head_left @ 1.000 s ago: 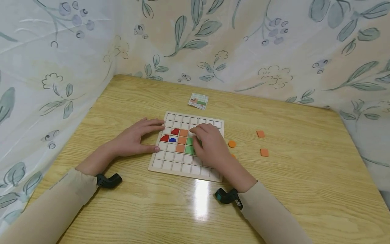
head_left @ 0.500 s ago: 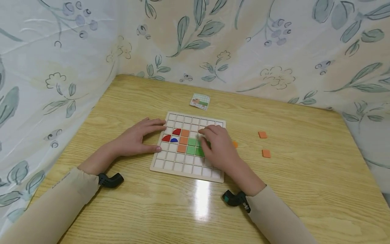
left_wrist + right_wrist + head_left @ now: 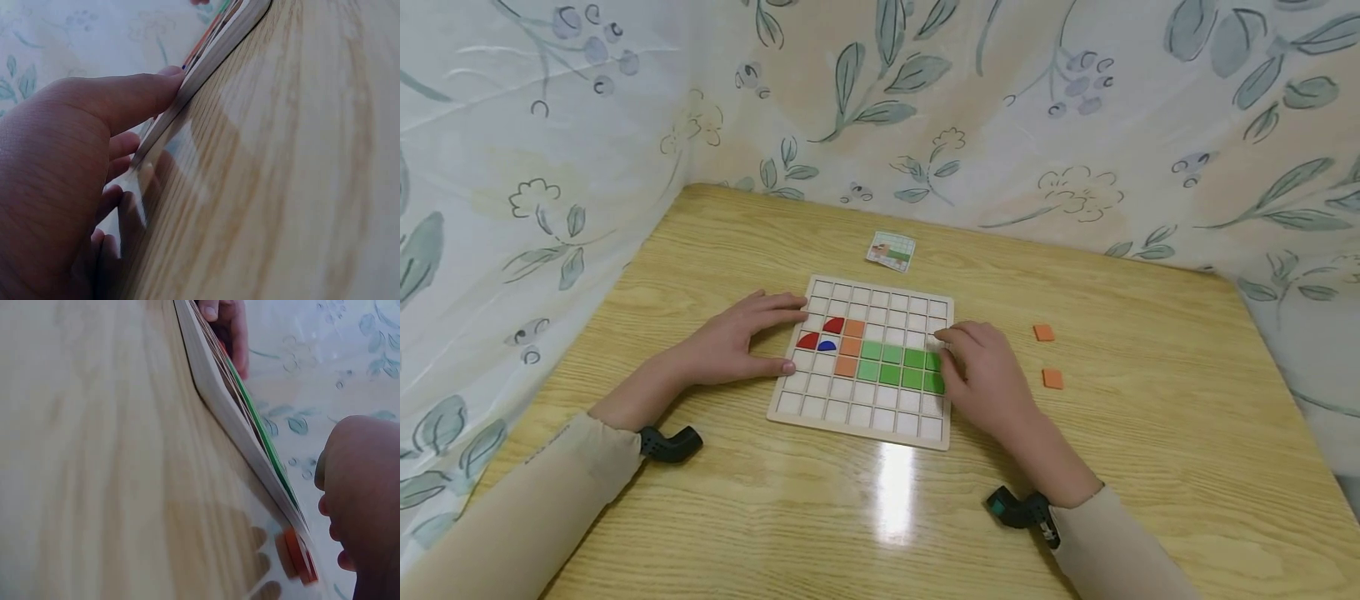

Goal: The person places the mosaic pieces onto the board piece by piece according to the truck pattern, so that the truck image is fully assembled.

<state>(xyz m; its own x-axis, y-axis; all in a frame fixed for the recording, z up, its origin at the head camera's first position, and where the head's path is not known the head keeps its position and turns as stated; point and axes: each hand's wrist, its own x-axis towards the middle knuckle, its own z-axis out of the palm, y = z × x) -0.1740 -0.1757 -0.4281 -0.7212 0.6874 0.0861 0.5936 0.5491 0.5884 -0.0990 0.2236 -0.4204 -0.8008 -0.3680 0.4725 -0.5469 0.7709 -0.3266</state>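
Observation:
A wooden grid board (image 3: 850,427) lies flat on the table. Red quarter-circles (image 3: 833,326), a blue half-circle (image 3: 827,346), a column of orange squares (image 3: 852,348) and two rows of green squares (image 3: 891,353) sit in its cells. My left hand (image 3: 730,337) rests at the board's left edge, fingers spread, thumb (image 3: 140,100) touching the rim. Over the right edge, my right hand (image 3: 988,375) has loosely bent fingers beside the end green squares. No piece shows between its fingers, and its palm side is hidden. In the right wrist view an orange piece (image 3: 301,555) lies near the board's edge.
Two loose orange squares (image 3: 1043,332) lie on the table (image 3: 1150,417) to the right. A small picture card (image 3: 891,251) lies behind the board. Patterned cloth (image 3: 1000,117) hangs behind and at the left. Dark wrist devices (image 3: 670,444) sit on both wrists.
My right hand has moved right across the board to its right edge, uncovering the green squares. It now hides the orange discs in the head view. My left hand stays in place.

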